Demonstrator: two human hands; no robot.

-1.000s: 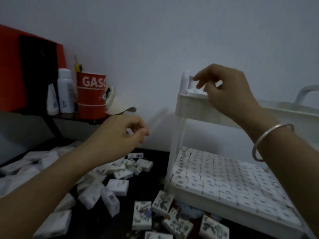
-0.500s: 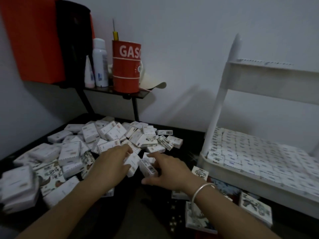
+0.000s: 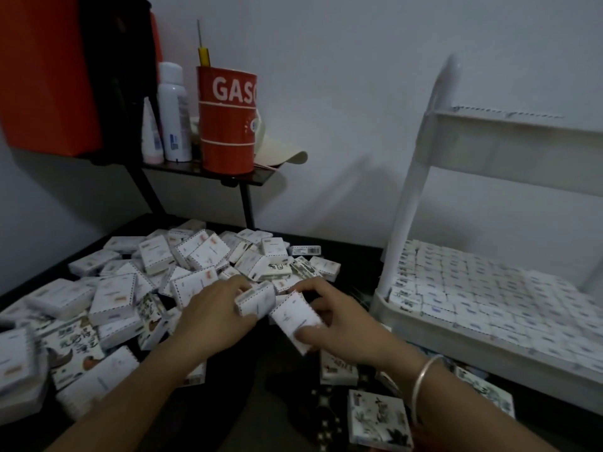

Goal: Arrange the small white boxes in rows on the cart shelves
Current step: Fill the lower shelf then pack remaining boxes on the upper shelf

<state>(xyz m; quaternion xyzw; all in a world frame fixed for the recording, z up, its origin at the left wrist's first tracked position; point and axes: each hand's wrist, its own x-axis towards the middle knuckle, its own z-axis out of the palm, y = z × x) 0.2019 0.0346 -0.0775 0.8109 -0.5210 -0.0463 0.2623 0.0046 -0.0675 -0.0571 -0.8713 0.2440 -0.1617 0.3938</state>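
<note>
A loose pile of small white boxes (image 3: 137,282) covers the dark floor at left and centre. My left hand (image 3: 215,318) grips one small white box (image 3: 256,300) at the pile's near edge. Beside it my right hand (image 3: 346,324), with a silver bangle on the wrist, holds another small white box (image 3: 297,316) between fingers and thumb. The white cart (image 3: 414,197) stands at right. Its lower shelf (image 3: 489,350) is packed with boxes in neat rows. Along its upper shelf (image 3: 509,141), a row of boxes shows just above the rim.
A black side shelf (image 3: 208,172) at the back left carries a red "GASO" can (image 3: 228,122), a white spray bottle (image 3: 174,112) and a small tube. A red and black bag (image 3: 55,73) hangs at far left. Printed boxes (image 3: 378,419) lie near the cart's foot.
My right hand came down from the cart's upper shelf to the pile. Both hands reached into the boxes and now each holds one. The view dropped toward the floor.
</note>
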